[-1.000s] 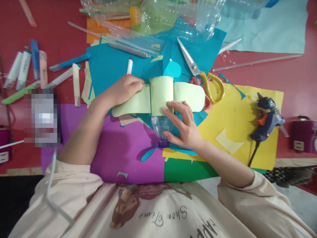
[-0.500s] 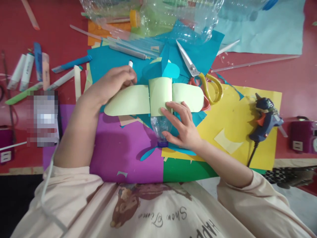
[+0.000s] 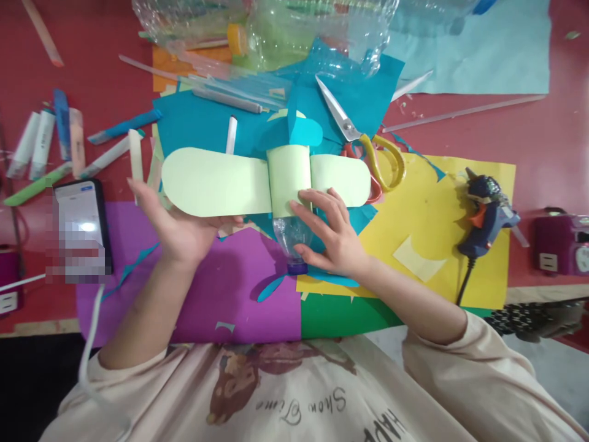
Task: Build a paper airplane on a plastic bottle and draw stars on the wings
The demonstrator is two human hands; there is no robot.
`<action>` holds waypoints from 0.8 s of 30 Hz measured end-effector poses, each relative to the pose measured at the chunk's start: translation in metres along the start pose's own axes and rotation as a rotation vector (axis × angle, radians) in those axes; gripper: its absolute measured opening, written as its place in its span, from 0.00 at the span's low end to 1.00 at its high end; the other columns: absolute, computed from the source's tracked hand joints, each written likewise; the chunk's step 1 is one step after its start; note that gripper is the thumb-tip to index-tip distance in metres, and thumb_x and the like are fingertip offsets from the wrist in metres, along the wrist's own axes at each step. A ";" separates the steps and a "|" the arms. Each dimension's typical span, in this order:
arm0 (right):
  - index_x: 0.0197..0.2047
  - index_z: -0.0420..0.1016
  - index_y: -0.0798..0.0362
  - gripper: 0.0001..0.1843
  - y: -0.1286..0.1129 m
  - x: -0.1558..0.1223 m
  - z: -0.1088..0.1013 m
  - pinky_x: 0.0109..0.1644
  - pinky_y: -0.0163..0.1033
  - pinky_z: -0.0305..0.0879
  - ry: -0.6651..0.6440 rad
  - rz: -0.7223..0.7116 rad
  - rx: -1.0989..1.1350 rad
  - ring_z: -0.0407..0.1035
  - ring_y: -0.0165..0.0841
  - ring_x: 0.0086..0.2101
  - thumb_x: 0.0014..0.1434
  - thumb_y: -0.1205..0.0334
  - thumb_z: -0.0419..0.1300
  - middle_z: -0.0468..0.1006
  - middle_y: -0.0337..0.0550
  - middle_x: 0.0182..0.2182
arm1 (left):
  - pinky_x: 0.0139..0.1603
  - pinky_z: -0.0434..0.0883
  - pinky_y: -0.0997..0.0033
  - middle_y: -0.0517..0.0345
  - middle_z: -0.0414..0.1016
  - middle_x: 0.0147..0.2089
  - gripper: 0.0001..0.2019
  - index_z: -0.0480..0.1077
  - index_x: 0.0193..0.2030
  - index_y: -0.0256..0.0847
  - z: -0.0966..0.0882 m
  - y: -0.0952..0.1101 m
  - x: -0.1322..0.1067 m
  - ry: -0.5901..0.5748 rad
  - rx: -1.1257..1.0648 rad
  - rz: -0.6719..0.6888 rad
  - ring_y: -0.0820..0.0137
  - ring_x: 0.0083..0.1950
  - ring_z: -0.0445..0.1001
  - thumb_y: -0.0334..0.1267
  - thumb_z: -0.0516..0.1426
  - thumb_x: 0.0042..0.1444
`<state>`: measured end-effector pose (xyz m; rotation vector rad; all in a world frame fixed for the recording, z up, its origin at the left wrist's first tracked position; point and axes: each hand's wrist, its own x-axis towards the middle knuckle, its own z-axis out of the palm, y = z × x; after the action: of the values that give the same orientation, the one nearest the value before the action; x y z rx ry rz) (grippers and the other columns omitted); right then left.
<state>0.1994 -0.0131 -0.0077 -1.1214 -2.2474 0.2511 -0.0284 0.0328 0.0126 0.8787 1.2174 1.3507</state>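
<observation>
A toy plane made from a clear plastic bottle point(image 3: 291, 232) lies with its purple cap point(image 3: 297, 268) toward me. Pale green paper wraps its body and forms a left wing point(image 3: 216, 184) and a right wing point(image 3: 343, 179); blue paper pieces point(image 3: 306, 131) make the tail at the far end. My right hand point(image 3: 338, 236) grips the bottle from the right, fingers on the paper wrap and thumb by the neck. Palm up, my left hand point(image 3: 184, 236) is open under the left wing, its thumb spread outward and its fingers mostly hidden by the paper.
Scissors point(image 3: 350, 130) with yellow and red handles lie beyond the right wing. At right is a glue gun point(image 3: 488, 221) on yellow paper point(image 3: 460, 270). A phone point(image 3: 85, 227) and several markers point(image 3: 43, 144) are at left. Large clear bottles point(image 3: 317, 37) stand at the back.
My left hand has moved from above and behind the left wing to beneath it, turning palm up. The left wing now shows flatter and wider. My right hand keeps its grip.
</observation>
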 end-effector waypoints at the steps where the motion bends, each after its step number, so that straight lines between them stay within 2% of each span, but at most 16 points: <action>1: 0.62 0.63 0.52 0.27 0.000 0.000 0.000 0.67 0.54 0.50 -0.004 0.003 0.005 0.62 0.43 0.58 0.65 0.49 0.45 0.67 0.51 0.57 | 0.22 0.70 0.71 0.58 0.72 0.26 0.39 0.69 0.36 0.39 0.002 -0.005 -0.006 -0.043 -0.008 0.020 0.66 0.26 0.73 0.78 0.51 0.40; 4: 0.62 0.63 0.52 0.27 0.000 0.000 0.000 0.67 0.54 0.50 0.002 -0.003 0.009 0.61 0.42 0.59 0.65 0.49 0.45 0.67 0.51 0.57 | 0.14 0.62 0.72 0.59 0.67 0.18 0.36 0.68 0.26 0.40 0.005 -0.017 -0.018 -0.103 0.071 0.066 0.71 0.16 0.66 0.77 0.55 0.34; 7: 0.61 0.64 0.53 0.27 0.000 0.000 -0.001 0.67 0.53 0.51 0.011 -0.019 -0.008 0.62 0.41 0.58 0.66 0.49 0.44 0.67 0.52 0.56 | 0.16 0.62 0.73 0.61 0.65 0.17 0.26 0.66 0.23 0.41 0.011 -0.027 -0.019 -0.104 0.117 0.047 0.74 0.17 0.64 0.64 0.63 0.38; 9: 0.61 0.64 0.53 0.27 -0.001 0.001 -0.001 0.67 0.53 0.52 -0.010 -0.016 -0.030 0.62 0.41 0.59 0.66 0.48 0.44 0.67 0.52 0.57 | 0.17 0.59 0.74 0.64 0.61 0.16 0.21 0.64 0.22 0.42 0.017 -0.029 -0.017 -0.084 0.138 0.009 0.75 0.16 0.60 0.57 0.64 0.42; 12: 0.61 0.65 0.51 0.28 -0.001 0.001 -0.002 0.67 0.55 0.51 -0.050 0.007 -0.062 0.61 0.42 0.59 0.66 0.46 0.43 0.67 0.51 0.57 | 0.17 0.55 0.72 0.66 0.54 0.15 0.19 0.59 0.21 0.44 0.024 -0.029 -0.013 -0.073 0.158 -0.092 0.75 0.16 0.56 0.53 0.62 0.43; 18: 0.61 0.65 0.53 0.27 -0.001 0.000 -0.002 0.68 0.55 0.50 -0.029 0.003 -0.007 0.60 0.42 0.59 0.66 0.47 0.44 0.68 0.52 0.58 | 0.22 0.61 0.71 0.63 0.59 0.18 0.17 0.60 0.20 0.43 0.022 -0.031 -0.013 -0.114 0.304 -0.206 0.73 0.20 0.61 0.52 0.59 0.45; 24: 0.65 0.59 0.51 0.28 -0.001 0.001 -0.003 0.67 0.55 0.50 0.004 -0.022 0.013 0.61 0.42 0.59 0.65 0.50 0.45 0.67 0.51 0.57 | 0.24 0.62 0.71 0.62 0.63 0.18 0.17 0.62 0.19 0.43 0.018 -0.031 -0.014 -0.177 0.381 -0.204 0.73 0.21 0.63 0.53 0.57 0.47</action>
<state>0.2002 -0.0133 -0.0051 -1.0885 -2.2508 0.2538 -0.0020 0.0199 -0.0123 1.0815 1.4061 0.8728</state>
